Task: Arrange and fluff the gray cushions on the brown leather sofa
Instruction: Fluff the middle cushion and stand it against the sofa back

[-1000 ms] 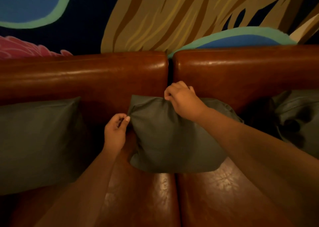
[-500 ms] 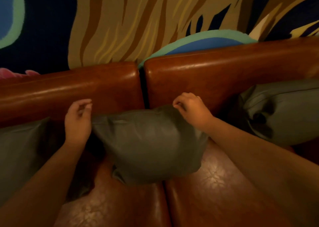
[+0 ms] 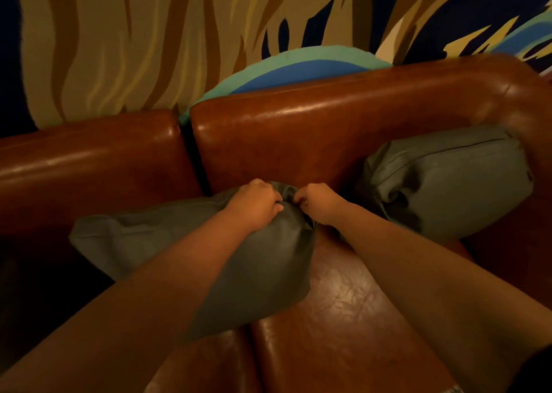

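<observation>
A gray cushion (image 3: 167, 243) lies tilted across the seam of the brown leather sofa (image 3: 313, 135), leaning toward the backrest. My left hand (image 3: 257, 203) and my right hand (image 3: 318, 203) sit close together and both grip the cushion's upper right corner, bunching the fabric between them. A second gray cushion (image 3: 448, 180) rests against the backrest in the sofa's right corner, dented on its left side.
The sofa's right armrest (image 3: 519, 100) curves round behind the second cushion. Bare leather seat (image 3: 343, 318) shows between my forearms. A painted wall (image 3: 149, 40) rises right behind the backrest. The far left of the sofa lies in dark shadow.
My left hand has moved right from the cushion's left corner to join my right hand at the upper right corner. The view has swung right, so the left cushion is out of sight.
</observation>
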`<state>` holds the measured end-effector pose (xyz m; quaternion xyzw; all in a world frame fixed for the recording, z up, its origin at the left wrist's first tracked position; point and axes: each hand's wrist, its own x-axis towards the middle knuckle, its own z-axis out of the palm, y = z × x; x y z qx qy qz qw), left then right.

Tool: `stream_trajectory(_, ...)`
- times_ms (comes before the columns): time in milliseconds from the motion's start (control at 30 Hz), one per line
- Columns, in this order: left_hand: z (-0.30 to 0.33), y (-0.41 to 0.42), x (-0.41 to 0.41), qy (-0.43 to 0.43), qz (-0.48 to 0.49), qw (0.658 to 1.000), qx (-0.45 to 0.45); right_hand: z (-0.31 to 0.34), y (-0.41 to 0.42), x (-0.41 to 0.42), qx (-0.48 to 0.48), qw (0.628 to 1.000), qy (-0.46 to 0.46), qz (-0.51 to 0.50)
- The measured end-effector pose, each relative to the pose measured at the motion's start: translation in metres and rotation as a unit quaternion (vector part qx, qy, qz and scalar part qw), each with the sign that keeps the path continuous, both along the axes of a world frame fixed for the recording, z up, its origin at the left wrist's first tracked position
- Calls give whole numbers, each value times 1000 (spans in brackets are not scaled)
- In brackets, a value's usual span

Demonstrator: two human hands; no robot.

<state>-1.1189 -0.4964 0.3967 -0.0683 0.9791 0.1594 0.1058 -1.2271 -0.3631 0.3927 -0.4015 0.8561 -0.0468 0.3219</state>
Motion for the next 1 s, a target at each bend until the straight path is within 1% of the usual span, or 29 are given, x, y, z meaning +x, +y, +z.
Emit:
stream_trajectory(67, -1, 4, -2, -24, -5, 999, -37, -1, 1, -3, 15, 1000, -7, 11)
stream_trajectory(200, 3, 1, 4, 9, -3, 999, -34, -3, 1, -6, 36, 998, 6, 45)
stream_trajectory(267, 0, -4, 10, 55, 13, 998, -9, -6, -2, -6, 33, 998, 11, 61)
stream_trajectory(367, -8, -12, 24, 154, 54, 985, 51, -10, -11, 0, 24, 998, 5, 52)
stream_trajectory(467, -12, -17, 36, 207, 64, 974, 73, -11, -18, 5, -15, 1000, -23, 4)
stream_trajectory(600, -11, -19, 43, 219, 68, 967, 110, -11, -7, 2, -110, 986, -61, -107)
stream_trajectory(700, -8, -16, 50, 208, 66, 968, 127, -4, 5, -2, -192, 953, -124, -200)
stream_trajectory(767, -7, -15, 55, 195, 69, 968, 139, 12, 12, -10, -226, 928, -163, -246)
stream_trajectory(833, -9, -13, 58, 185, 65, 971, 139, 27, 17, -22, -248, 914, -184, -262)
stream_trajectory(900, -11, -7, 61, 189, 60, 971, 131, 38, 17, -30, -247, 911, -205, -260)
stream_trajectory(967, -11, -1, 60, 199, 80, 969, 124, 42, 11, -29, -236, 900, -230, -286)
stream_trajectory(1000, -10, 1, 56, 202, 102, 966, 122, 42, 7, -26, -235, 888, -243, -312)
